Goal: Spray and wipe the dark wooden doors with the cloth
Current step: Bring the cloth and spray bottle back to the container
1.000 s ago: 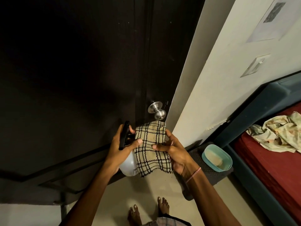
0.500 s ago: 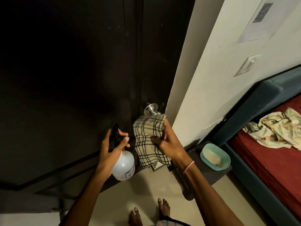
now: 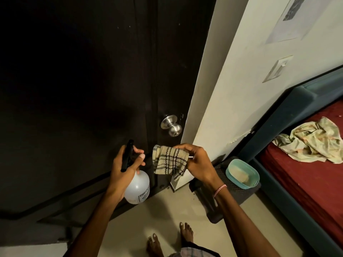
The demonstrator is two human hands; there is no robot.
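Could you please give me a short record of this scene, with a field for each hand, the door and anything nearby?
left hand: grips the spray bottle at its black trigger head
right hand: holds the bunched checked cloth in front of the door, below the knob
door: dark wood, silver knob near its edge
nearby: teal container on a dark mat; crumpled fabric on the red bed
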